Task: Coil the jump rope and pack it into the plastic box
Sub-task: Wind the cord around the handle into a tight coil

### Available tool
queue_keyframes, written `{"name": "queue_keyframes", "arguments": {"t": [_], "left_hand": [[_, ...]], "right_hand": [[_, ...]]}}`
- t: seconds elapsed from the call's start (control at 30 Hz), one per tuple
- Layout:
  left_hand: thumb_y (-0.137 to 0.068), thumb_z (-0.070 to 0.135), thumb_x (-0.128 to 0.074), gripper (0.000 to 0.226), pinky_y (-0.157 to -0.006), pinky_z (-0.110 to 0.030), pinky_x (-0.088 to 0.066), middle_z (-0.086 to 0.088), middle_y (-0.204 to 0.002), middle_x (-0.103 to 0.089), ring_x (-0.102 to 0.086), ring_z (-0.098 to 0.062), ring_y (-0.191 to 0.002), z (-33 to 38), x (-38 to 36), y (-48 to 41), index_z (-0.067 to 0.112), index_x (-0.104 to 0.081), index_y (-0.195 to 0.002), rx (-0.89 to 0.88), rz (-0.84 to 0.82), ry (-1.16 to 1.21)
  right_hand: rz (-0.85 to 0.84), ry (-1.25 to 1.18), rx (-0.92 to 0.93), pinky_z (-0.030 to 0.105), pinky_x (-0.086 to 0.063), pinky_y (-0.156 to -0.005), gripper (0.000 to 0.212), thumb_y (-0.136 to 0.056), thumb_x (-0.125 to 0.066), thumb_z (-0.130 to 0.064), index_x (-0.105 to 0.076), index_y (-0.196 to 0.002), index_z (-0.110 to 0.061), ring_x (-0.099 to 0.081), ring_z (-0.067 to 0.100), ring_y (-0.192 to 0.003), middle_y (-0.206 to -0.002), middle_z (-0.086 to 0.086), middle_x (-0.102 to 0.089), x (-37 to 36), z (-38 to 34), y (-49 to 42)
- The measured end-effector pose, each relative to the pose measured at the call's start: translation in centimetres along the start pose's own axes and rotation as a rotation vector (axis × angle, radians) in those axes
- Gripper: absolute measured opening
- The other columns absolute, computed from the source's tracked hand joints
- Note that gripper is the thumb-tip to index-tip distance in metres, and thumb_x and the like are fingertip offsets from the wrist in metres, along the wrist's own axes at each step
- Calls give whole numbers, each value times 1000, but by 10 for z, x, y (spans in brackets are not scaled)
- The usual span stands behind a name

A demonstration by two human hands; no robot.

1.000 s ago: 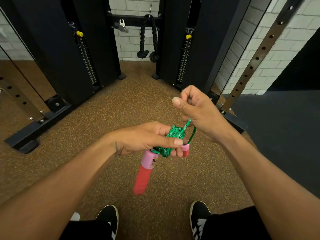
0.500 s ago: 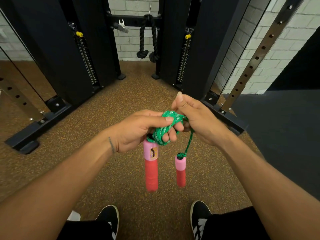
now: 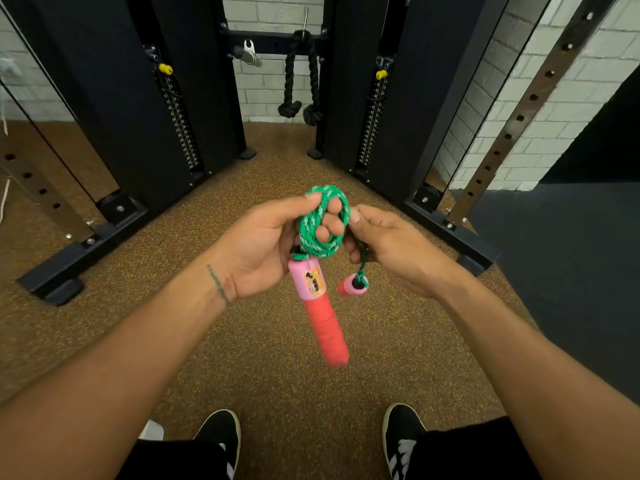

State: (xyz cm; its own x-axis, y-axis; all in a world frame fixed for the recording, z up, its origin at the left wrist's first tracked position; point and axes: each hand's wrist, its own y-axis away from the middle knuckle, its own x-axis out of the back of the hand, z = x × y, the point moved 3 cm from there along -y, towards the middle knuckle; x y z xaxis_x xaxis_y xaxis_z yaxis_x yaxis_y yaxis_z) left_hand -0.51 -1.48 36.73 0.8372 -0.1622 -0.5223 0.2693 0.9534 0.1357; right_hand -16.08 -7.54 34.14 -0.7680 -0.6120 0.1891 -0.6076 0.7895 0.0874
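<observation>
Now your left hand (image 3: pixel 263 244) is curled shut around the braided green jump rope (image 3: pixel 320 220), its coils looped over your fingers above the speckled rubber floor (image 3: pixel 173 258). Your right hand (image 3: pixel 391 247) pinches the cord's loose end. Both pink-and-red handles (image 3: pixel 320 313) hang below, one smaller-looking.

Even indoor light, edges fisheye-bent
</observation>
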Motion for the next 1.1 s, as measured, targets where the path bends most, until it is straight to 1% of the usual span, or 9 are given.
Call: {"name": "queue_keyframes", "arguments": {"t": [0.27,0.37,0.47,0.67,0.8,0.87,0.93,1.0,1.1], "left_hand": [[-99,27,-49,23,-72,-23,-54,3,-85,-76,-63,-1,-65,14,15,-4,15,-69,-100,-192,293,126],[-99,25,-50,23,-66,-21,-55,-2,-91,-78,-65,-3,-69,12,19,-6,12,-68,-106,-213,388,104],[-99,24,-52,23,-68,-21,-54,-7,-98,-78,-67,-4,-70,9,24,-8,10,-69,-103,-216,450,-2],[-100,29,-52,26,-76,-25,-57,1,-106,-78,-71,-5,-90,-3,15,-7,13,-68,-113,-154,459,-406],[-98,37,-54,24,-85,-29,-54,8,-114,-72,-66,-10,-110,-12,12,-8,20,-63,-112,-35,332,-686],[-94,42,-57,22,-93,-39,-53,6,-120,-68,-64,-16,-113,-18,14,-9,26,-60,-109,25,264,-892],[-97,37,-54,11,-88,-39,-52,4,-111,-66,-63,-16,-99,-20,16,-9,27,-56,-102,56,245,-1038],[-98,35,-51,15,-68,-37,-43,-1,-89,-56,-52,-16,-77,-18,18,-10,20,-51,-96,36,279,-1206],[-92,34,-52,16,-61,-36,-37,-1,-84,-51,-46,-17,-70,-12,17,-8,19,-48,-94,59,246,-1391]], "right_hand": [[-114,217,-91,20,-47,-62,23,-105,-44,-29,-66,-104,-23,-57,4,-66,-76,-5,-60,-20,3,6],[-124,512,35,26,-45,-62,25,-104,-46,-31,-62,-96,-14,-53,5,-63,-74,-7,-58,-25,-4,8],[-128,876,208,35,-43,-68,28,-104,-45,-34,-48,-81,-19,-52,14,-71,-75,-2,-56,-32,-3,9],[-114,1051,298,29,-39,-68,23,-104,-42,-36,-49,-86,-23,-55,15,-76,-78,-7,-49,-33,-1,10],[-139,1087,281,27,-41,-70,28,-102,-46,-41,-57,-87,-20,-57,12,-77,-82,-7,-55,-31,0,11],[-119,1060,284,26,-42,-75,24,-97,-56,-43,-64,-92,-20,-52,2,-77,-87,-12,-56,-25,-3,11],[-99,1013,282,26,-40,-74,13,-90,-66,-36,-61,-86,-25,-43,-6,-68,-84,-14,-52,-20,-5,10],[-85,942,266,32,-47,-72,12,-85,-69,-28,-58,-81,-27,-47,-5,-68,-81,-13,-54,-17,-6,9],[-71,859,235,31,-48,-70,9,-84,-71,-17,-63,-86,-22,-52,1,-71,-88,-7,-61,-13,-7,8]]}}
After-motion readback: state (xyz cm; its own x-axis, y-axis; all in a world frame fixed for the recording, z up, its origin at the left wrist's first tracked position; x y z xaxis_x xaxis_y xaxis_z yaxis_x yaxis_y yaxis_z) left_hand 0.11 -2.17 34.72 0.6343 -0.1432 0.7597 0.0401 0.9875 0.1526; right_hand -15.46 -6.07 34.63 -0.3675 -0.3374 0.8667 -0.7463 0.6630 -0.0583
